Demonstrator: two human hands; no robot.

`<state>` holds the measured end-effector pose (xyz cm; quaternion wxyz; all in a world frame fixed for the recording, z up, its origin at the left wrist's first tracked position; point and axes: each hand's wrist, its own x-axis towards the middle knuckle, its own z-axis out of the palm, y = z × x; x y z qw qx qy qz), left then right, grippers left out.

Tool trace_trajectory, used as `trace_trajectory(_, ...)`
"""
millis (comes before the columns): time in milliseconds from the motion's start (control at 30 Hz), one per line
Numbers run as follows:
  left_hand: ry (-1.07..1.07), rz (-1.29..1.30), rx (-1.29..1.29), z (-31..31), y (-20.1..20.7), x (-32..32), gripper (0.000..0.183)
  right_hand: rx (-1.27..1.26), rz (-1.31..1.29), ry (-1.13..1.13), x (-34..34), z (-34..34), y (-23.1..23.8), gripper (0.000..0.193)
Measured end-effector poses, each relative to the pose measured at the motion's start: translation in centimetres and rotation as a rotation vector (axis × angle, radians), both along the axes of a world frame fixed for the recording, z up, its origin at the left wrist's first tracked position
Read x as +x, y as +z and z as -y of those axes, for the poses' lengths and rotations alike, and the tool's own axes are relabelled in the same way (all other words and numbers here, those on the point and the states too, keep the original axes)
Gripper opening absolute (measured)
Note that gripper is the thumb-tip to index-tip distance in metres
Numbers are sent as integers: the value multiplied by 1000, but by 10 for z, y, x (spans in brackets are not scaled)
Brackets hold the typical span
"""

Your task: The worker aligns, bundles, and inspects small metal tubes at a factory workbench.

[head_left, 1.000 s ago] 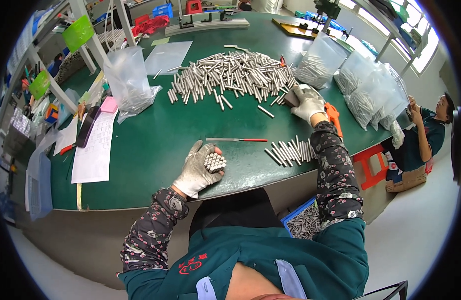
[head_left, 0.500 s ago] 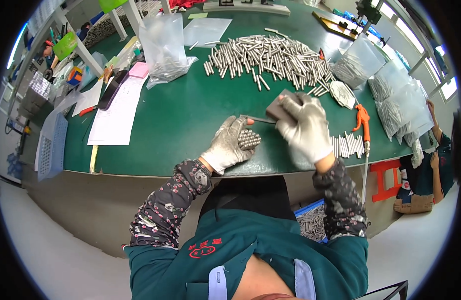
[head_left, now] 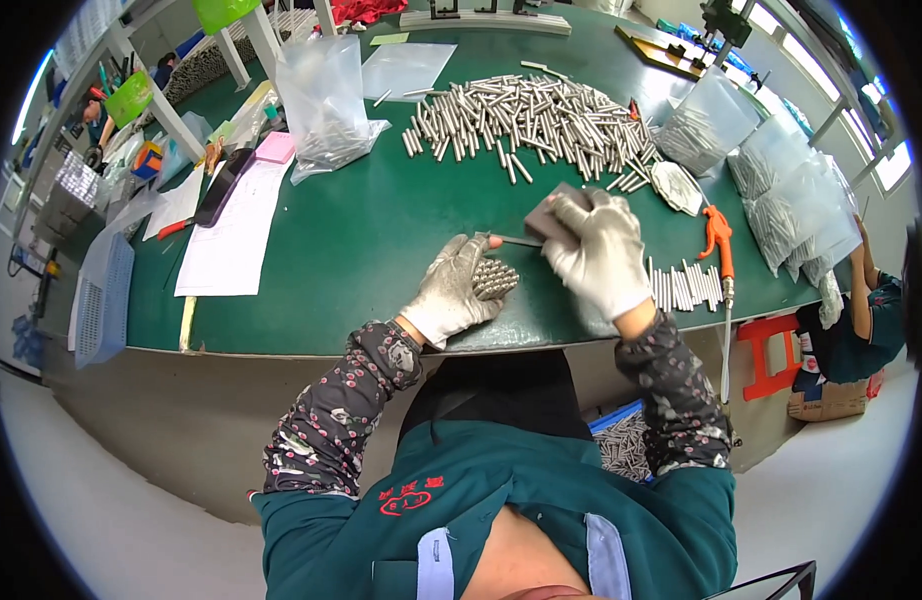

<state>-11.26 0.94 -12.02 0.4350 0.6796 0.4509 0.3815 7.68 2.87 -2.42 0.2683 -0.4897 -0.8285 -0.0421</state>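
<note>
My gloved left hand (head_left: 449, 292) is wrapped round a tight bundle of metal pins (head_left: 495, 280), their round ends showing. A thin flat strip (head_left: 519, 240) runs from the left thumb and fingertips to the block; I cannot tell which hand holds it. My gloved right hand (head_left: 599, 250) grips a brown-grey rectangular block (head_left: 553, 214), just right of the bundle and apart from it. To the right of that hand, a row of metal pins (head_left: 685, 287) lies side by side on the green table (head_left: 351, 260).
Behind my hands spreads a large pile of metal pins (head_left: 531, 120). An orange air gun (head_left: 717, 232) lies at the right, near pin-filled plastic bags (head_left: 796, 200). Paper sheets (head_left: 231, 235), a black-handled tool (head_left: 224, 188) and another bag (head_left: 326, 105) are at the left. Another person (head_left: 866, 320) sits far right.
My right hand and the block have shifted very slightly left along with the view. The left hand keeps its hold on the pins.
</note>
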Motion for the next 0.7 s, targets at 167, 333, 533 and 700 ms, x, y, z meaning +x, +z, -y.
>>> trace_trajectory(167,26,31,59,-3,-23,-10,74,-15,-118,244,-19,11,-10,16)
trace_trajectory(333,12,-8,13,1,-19,-10,73,69,-156,352,-24,24,-6,18)
trace_trajectory(533,-40,-284,165,5,24,-2,56,98,-207,171,-8,10,1,13)
trace_trajectory(700,-121,115,-37,5,12,-3,50,187,35,-40,-3,7,-8,17)
